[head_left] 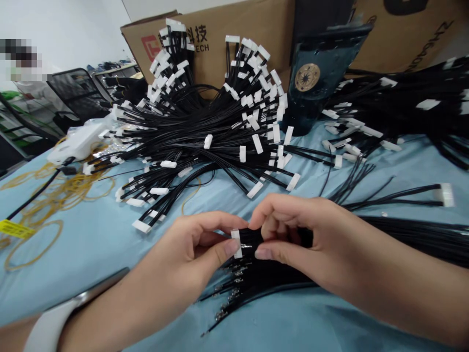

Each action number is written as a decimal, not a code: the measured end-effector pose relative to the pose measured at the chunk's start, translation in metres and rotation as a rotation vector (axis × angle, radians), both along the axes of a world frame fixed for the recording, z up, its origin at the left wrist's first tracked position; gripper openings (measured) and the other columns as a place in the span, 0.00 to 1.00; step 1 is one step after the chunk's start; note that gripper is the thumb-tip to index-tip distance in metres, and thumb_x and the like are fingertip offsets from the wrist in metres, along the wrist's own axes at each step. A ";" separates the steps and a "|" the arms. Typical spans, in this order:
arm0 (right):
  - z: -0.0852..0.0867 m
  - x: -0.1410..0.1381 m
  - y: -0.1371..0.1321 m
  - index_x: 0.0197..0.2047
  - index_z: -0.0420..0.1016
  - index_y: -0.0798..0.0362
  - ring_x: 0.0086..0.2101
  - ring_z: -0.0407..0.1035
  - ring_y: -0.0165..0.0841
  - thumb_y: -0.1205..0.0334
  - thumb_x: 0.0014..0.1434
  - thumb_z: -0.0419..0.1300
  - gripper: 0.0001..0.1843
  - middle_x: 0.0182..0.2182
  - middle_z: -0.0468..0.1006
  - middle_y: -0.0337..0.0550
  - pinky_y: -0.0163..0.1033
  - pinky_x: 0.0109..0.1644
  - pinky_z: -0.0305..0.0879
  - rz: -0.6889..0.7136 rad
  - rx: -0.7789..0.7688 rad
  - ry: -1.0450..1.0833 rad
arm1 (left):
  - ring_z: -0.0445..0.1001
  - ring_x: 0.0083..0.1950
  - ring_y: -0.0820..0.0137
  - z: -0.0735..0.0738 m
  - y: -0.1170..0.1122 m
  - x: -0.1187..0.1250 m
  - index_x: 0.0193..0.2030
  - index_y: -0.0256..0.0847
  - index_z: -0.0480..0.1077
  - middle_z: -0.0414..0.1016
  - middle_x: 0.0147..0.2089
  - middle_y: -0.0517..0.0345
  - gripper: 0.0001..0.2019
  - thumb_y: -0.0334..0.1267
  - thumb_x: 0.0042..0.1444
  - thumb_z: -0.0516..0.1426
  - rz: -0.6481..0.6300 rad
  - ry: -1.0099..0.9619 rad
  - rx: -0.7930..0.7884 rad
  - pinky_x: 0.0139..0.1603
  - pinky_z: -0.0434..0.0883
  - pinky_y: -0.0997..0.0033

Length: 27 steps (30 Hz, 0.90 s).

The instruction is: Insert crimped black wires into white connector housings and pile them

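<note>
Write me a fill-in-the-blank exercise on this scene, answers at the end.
The left hand pinches a connector coloured ____.
The front wires lie over a cloth coloured ____.
A white band circles the ____ wrist.
The box behind the fanned-out wires is made of ____.

Missing words: white; blue; left; cardboard.
</note>
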State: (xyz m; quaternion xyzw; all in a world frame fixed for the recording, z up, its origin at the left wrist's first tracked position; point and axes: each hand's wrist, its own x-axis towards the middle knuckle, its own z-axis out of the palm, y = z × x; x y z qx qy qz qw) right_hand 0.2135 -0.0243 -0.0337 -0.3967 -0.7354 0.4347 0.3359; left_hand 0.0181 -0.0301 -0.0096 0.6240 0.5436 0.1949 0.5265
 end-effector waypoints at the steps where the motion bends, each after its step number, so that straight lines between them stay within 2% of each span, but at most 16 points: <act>1: 0.000 0.000 0.000 0.36 0.71 0.48 0.22 0.61 0.21 0.80 0.54 0.62 0.15 0.20 0.68 0.23 0.26 0.26 0.58 -0.001 -0.008 0.003 | 0.80 0.33 0.63 0.000 0.000 0.000 0.45 0.42 0.79 0.83 0.31 0.58 0.12 0.39 0.58 0.58 0.004 -0.005 0.003 0.34 0.73 0.70; 7: -0.001 0.000 -0.001 0.36 0.71 0.48 0.22 0.62 0.23 0.81 0.52 0.63 0.17 0.21 0.69 0.24 0.28 0.26 0.60 -0.020 -0.003 -0.016 | 0.80 0.32 0.60 0.002 -0.001 0.000 0.47 0.42 0.80 0.80 0.26 0.60 0.15 0.41 0.56 0.57 0.038 0.041 0.011 0.28 0.72 0.70; 13: 0.000 0.000 -0.002 0.36 0.70 0.49 0.22 0.63 0.23 0.81 0.52 0.64 0.17 0.20 0.68 0.24 0.29 0.26 0.60 -0.004 0.049 -0.103 | 0.80 0.35 0.64 0.000 0.000 0.000 0.48 0.42 0.80 0.83 0.32 0.60 0.14 0.39 0.58 0.57 0.037 -0.008 0.025 0.33 0.73 0.73; 18: 0.002 0.000 0.001 0.36 0.70 0.49 0.22 0.63 0.23 0.82 0.50 0.64 0.18 0.21 0.68 0.23 0.28 0.26 0.61 -0.005 0.092 -0.105 | 0.81 0.36 0.66 -0.002 -0.002 -0.001 0.45 0.44 0.81 0.84 0.32 0.64 0.11 0.36 0.59 0.58 0.044 -0.066 -0.014 0.37 0.74 0.75; 27: 0.003 0.002 0.000 0.35 0.70 0.50 0.23 0.66 0.23 0.82 0.51 0.65 0.17 0.22 0.72 0.25 0.28 0.27 0.63 -0.009 0.090 -0.100 | 0.81 0.36 0.64 0.001 0.000 -0.001 0.43 0.43 0.80 0.86 0.35 0.58 0.10 0.38 0.58 0.58 0.011 -0.069 0.007 0.35 0.74 0.72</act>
